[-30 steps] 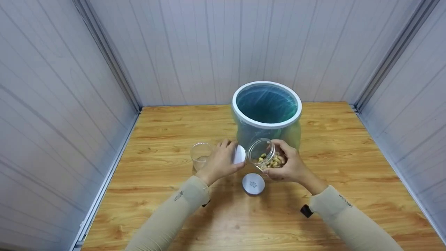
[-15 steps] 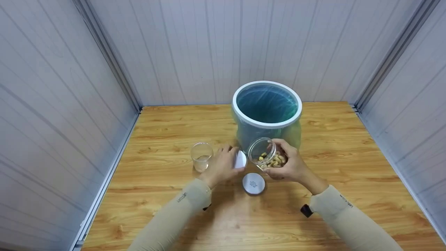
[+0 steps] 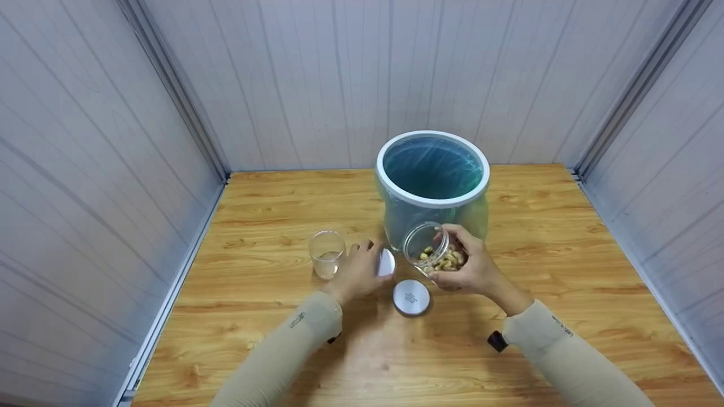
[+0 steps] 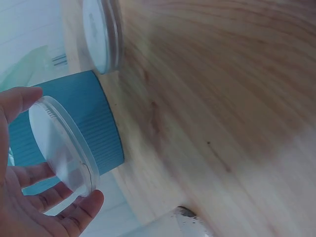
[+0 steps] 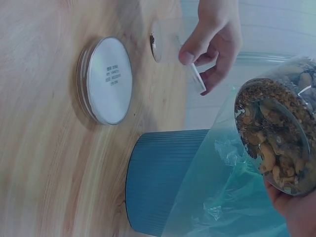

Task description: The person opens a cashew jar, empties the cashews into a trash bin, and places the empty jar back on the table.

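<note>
I'm looking into a small recording booth, not a home: plain grey panelled walls (metal corner strips) box in a bare wooden bench on three sides.

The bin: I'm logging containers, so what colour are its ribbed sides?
Teal-blue bin, clearest in the right wrist view.

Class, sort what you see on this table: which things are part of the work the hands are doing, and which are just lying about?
In use:
- jar of nuts, held tilted in the right hand
- clear inner lid, pinched by the left hand

Lying about:
- white screw cap, flat on the table
- glass cup
- lined bin behind the hands
</note>
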Tool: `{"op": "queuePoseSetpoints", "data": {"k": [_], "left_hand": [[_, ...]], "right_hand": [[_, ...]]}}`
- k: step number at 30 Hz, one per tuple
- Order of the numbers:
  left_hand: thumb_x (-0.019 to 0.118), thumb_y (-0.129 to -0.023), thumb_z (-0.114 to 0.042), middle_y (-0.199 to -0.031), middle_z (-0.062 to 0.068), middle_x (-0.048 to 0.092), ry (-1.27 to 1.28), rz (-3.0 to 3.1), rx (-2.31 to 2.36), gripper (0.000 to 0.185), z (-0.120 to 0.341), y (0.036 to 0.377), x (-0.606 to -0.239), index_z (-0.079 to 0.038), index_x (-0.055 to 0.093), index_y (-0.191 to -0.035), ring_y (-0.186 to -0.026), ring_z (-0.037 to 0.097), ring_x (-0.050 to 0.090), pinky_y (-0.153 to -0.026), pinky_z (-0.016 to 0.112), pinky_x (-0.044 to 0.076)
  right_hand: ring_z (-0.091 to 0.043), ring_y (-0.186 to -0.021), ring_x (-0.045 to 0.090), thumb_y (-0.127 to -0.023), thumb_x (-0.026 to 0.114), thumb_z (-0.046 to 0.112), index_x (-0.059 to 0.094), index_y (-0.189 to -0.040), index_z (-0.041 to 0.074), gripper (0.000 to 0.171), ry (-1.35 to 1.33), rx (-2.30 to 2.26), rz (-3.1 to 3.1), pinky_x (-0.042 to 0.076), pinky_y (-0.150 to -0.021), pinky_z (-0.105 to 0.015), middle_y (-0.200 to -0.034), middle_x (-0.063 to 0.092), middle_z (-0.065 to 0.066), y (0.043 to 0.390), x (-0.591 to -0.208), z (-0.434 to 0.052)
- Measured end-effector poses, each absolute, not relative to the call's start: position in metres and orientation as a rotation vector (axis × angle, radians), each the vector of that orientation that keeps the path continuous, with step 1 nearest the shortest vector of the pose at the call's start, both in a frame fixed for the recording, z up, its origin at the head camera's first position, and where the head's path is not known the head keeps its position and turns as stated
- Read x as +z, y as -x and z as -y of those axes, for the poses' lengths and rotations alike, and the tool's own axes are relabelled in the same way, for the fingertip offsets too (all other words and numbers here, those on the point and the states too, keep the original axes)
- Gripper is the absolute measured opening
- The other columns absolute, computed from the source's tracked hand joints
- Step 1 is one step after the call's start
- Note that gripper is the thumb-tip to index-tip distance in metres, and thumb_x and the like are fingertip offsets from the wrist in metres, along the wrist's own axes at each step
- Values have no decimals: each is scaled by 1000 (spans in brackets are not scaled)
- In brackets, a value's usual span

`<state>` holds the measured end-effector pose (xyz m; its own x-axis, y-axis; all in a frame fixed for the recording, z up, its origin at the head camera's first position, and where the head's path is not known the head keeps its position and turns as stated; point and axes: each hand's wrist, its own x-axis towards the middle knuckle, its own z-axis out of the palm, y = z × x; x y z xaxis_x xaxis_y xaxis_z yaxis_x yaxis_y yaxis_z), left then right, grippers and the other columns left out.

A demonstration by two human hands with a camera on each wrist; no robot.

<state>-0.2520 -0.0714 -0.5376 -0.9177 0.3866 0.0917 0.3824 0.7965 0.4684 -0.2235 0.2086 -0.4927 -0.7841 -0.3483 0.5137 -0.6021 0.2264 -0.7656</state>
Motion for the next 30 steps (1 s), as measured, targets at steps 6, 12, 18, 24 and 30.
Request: {"op": "queuePoseSetpoints", "data": {"k": [6,12,18,24,30], "left_hand": [[86,-88,-42,-140,22,60,-622,-2954,771,78,73,254,-546,-4,57,-149,-123,43,60,-104,59,56],[86,-87,-43,-142,24,60,-607,-2951,755,78,74,257,-555,-3,58,-148,-127,44,59,-106,59,55],[88,-86,-41,-146,25,62,-611,-2945,795,81,74,262,-562,-1,57,-149,-130,44,58,-109,59,55],[91,-84,-39,-151,22,61,-591,-2937,820,85,74,264,-568,2,57,-150,-137,42,57,-120,56,49],[95,-78,-29,-153,24,59,-557,-2871,929,86,74,267,-574,3,58,-149,-139,42,57,-121,57,47]], "right_hand": [[-12,-108,64,-68,98,2,59,-137,-5,79,-896,1576,2271,53,-94,-19,-120,68,-25,223,-492,-210],[-14,-108,64,-68,97,2,60,-136,-6,79,-902,1595,2255,53,-94,-19,-119,68,-24,222,-490,-210],[-14,-109,65,-68,98,2,60,-137,-5,79,-883,1578,2277,53,-95,-18,-120,69,-21,221,-488,-211],[-14,-109,65,-68,98,2,61,-137,-3,79,-881,1568,2281,53,-95,-19,-120,69,-20,222,-488,-211],[-15,-110,65,-68,98,1,61,-137,-3,78,-872,1581,2283,52,-96,-18,-119,69,-23,222,-489,-211]]}}
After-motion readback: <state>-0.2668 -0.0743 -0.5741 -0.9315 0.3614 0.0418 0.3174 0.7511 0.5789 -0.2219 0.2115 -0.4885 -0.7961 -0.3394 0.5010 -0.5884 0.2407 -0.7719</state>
